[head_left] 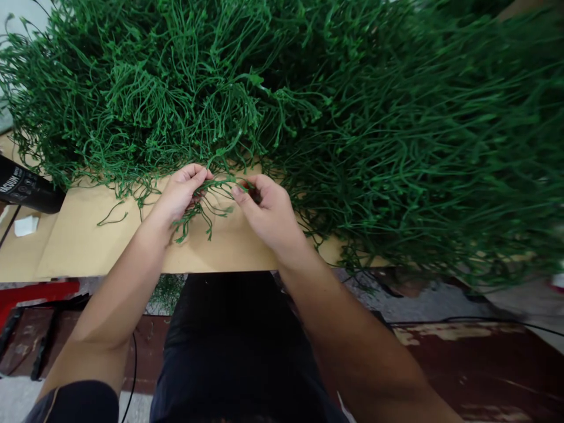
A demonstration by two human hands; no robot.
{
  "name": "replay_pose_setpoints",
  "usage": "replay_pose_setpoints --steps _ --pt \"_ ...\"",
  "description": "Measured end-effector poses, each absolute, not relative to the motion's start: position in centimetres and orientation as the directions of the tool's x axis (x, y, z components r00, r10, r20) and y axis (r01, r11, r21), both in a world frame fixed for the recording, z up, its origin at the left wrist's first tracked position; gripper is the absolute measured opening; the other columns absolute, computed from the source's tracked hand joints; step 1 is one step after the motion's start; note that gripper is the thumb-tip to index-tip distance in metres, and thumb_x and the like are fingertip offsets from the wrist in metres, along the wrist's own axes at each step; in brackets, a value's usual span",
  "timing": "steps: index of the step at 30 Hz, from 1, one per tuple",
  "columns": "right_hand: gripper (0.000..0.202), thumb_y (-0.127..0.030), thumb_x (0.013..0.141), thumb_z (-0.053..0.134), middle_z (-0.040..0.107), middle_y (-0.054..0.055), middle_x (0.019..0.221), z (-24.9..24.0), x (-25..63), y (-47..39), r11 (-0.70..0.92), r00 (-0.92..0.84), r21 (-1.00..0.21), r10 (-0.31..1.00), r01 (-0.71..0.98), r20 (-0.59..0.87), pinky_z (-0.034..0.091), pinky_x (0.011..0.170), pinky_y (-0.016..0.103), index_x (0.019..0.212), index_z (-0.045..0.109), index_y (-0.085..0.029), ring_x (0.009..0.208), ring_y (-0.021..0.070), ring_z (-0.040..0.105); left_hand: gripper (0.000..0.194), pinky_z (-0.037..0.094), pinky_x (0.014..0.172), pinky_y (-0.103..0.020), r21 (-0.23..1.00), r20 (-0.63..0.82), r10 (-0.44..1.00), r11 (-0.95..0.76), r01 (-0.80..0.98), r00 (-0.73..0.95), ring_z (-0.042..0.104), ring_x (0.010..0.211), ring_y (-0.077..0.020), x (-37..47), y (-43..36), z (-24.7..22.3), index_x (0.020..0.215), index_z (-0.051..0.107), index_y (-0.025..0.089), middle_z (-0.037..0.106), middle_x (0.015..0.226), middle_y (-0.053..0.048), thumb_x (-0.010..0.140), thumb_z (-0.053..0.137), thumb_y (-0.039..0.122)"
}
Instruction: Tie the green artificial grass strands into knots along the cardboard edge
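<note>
A small bunch of thin green artificial plant stems (215,185) stretches between my two hands, over the cardboard sheet (220,252). My left hand (183,188) is closed round one end of the bunch, and several stem tips hang down below it. At the other end, my right hand (268,211) has its thumb and fingers curled in a pinch on the stems. A big heap of the same green stems (176,88) rises just beyond both hands. One loose stem (112,218) lies on the cardboard left of my left hand.
The heap's right part (432,153) spreads to the cardboard's front edge and hangs over it. A black vacuum bottle (29,185) lies tilted at the left, near a crumpled white scrap (26,226). Below the edge stand a dark red bench (484,364) and a red object (39,294).
</note>
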State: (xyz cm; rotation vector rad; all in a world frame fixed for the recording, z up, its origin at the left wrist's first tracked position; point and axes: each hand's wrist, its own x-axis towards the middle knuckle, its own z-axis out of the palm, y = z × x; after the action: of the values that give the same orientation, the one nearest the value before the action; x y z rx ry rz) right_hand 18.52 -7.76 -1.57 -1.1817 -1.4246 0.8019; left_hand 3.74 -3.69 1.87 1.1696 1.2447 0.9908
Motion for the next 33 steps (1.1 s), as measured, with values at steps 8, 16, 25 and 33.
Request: replay_pose_setpoints --steps 8,16,25,33 --pt "0.024 -0.035 0.079 0.053 0.036 -0.005 0.053 -1.8 19.0 -8.9 0.231 -0.022 -0.931 0.972 0.283 0.235 0.028 0.047 0.022 0.065 0.044 -0.017 0.049 0.0060 0.032 0.016 0.032 0.043 -0.015 0.987 -0.141 0.987 0.134 0.087 0.078 0.041 0.042 -0.0023 4.3 -3.5 1.0 0.067 0.049 0.016 0.049 0.059 0.005 0.083 0.049 0.019" --pt "0.024 -0.034 0.077 0.055 0.046 0.009 0.092 -1.7 19.3 -9.6 0.363 0.327 -0.759 0.741 0.541 0.587 0.044 0.064 0.034 0.092 0.046 -0.017 0.075 0.0148 0.046 0.012 0.032 0.044 -0.015 0.979 -0.185 0.919 0.139 0.151 0.349 0.044 0.047 -0.0025 4.0 -4.6 1.8 0.079 0.060 0.013 0.058 0.063 0.002 0.076 0.062 0.025" --pt "0.019 -0.024 0.085 0.044 0.056 0.011 0.090 -0.7 16.7 -10.5 0.510 -0.186 -0.428 0.777 0.746 0.601 0.043 0.079 0.041 0.097 0.055 -0.015 0.088 0.0220 0.048 0.021 0.041 0.049 -0.016 0.968 -0.249 0.951 0.249 0.028 0.181 0.048 0.045 -0.0031 4.7 -3.8 1.4 0.066 0.042 0.016 0.048 0.056 0.006 0.085 0.048 0.022" --pt "0.021 -0.023 0.078 0.052 0.049 0.017 0.102 -0.9 16.4 -8.1 0.358 -0.154 -0.371 0.865 0.857 0.478 0.041 0.077 0.044 0.096 0.053 -0.011 0.095 0.0279 0.044 0.007 0.039 0.046 -0.015 0.966 -0.254 0.941 0.258 0.011 0.224 0.050 0.048 -0.0035 4.7 -3.9 1.5 0.076 0.052 0.015 0.055 0.061 0.004 0.082 0.053 0.017"
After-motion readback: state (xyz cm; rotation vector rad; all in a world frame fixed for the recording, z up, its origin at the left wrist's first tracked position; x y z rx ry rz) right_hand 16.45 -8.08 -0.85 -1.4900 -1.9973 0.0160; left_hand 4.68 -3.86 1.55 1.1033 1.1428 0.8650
